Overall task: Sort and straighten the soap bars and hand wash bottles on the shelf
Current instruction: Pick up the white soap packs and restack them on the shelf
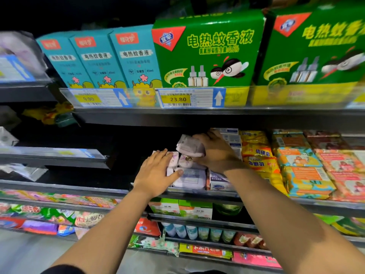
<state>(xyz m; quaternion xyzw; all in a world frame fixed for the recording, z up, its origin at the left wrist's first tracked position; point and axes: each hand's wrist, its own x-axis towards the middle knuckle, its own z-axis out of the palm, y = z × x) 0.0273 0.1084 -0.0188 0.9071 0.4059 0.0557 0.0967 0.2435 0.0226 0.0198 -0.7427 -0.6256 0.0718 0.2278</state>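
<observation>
Currently, centre frame: I am gripping one lilac soap pack (pixel 189 148), right hand (pixel 215 153) fingers (pixel 213 134) curled; left hand (pixel 156 173), flat, is steadying the stack (pixel 191 179). Likely risk: packs sliding off shelf (pixel 199 194).

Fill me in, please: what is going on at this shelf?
A person is tidying wrapped soap bars on a shop shelf. Their right hand grips a pale lilac soap pack, held just above the row. Their left hand lies flat, fingers straight, on the stacked lilac packs at the shelf front, steadying them. Yellow soap packs sit to the right, untouched.
</observation>
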